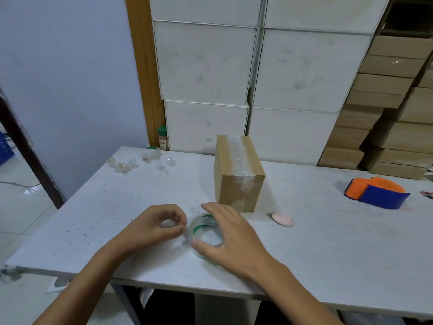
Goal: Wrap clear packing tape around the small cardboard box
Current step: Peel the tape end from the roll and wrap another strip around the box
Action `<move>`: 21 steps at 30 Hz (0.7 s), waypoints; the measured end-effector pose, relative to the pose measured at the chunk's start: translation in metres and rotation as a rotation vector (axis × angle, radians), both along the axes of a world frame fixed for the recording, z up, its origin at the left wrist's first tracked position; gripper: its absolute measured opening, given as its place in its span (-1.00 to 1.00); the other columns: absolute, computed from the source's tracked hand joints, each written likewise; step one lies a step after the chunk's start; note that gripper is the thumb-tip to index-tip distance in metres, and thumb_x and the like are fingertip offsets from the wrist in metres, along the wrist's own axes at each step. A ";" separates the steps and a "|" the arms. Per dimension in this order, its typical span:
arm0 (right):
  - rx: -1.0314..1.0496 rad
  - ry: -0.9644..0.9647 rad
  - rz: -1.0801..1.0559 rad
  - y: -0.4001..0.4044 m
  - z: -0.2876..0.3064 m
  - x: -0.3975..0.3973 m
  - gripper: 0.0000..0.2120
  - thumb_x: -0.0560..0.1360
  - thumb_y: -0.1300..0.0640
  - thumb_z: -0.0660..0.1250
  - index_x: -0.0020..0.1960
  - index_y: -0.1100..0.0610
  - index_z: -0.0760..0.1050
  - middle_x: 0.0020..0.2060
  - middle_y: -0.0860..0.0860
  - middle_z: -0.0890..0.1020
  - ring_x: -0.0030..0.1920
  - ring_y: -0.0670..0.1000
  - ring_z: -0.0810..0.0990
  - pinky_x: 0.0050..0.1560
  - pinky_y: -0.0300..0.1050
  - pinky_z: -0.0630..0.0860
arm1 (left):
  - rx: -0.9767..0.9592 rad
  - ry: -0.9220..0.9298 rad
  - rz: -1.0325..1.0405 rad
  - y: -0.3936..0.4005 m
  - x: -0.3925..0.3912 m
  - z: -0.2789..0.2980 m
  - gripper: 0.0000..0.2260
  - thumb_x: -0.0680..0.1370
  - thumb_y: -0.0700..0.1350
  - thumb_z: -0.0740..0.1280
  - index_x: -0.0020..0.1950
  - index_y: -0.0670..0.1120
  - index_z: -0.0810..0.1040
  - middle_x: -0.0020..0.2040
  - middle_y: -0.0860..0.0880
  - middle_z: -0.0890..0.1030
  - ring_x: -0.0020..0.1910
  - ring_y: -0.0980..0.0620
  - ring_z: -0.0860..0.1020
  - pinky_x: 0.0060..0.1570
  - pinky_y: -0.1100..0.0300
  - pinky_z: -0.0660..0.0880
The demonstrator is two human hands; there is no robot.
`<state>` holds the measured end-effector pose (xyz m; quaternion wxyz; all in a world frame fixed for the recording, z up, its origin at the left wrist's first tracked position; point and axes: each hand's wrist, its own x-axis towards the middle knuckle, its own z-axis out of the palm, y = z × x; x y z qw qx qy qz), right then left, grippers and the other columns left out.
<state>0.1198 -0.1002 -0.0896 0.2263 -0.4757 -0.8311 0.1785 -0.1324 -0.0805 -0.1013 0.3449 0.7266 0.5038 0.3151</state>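
Observation:
A small cardboard box (237,174) stands upright on the white table (328,242), with a strip of clear tape running over its top and down its front. Just in front of it a roll of clear packing tape (205,231) with a green-printed core lies flat on the table. My right hand (230,238) covers the roll, thumb and fingers gripping its rim. Close to the roll's left side, my left hand (157,227) has its fingertips pinched together on a piece of clear tape at the roll's edge.
Crumpled scraps of clear tape (140,160) lie at the table's far left. A small pink object (282,219) sits right of the roll. An orange-and-blue tape dispenser (377,192) rests at the far right. Stacked white and brown boxes fill the background.

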 end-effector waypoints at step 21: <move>-0.005 -0.109 -0.057 0.006 -0.004 -0.016 -0.22 0.47 -0.37 0.35 0.62 -0.16 0.27 0.55 -0.19 0.35 0.53 -0.07 0.33 0.49 -0.05 0.33 | 0.073 0.027 0.102 0.002 0.000 -0.006 -0.83 0.55 -0.26 0.51 -0.09 0.02 0.71 -0.09 0.04 0.76 -0.09 0.06 0.71 0.01 0.24 0.59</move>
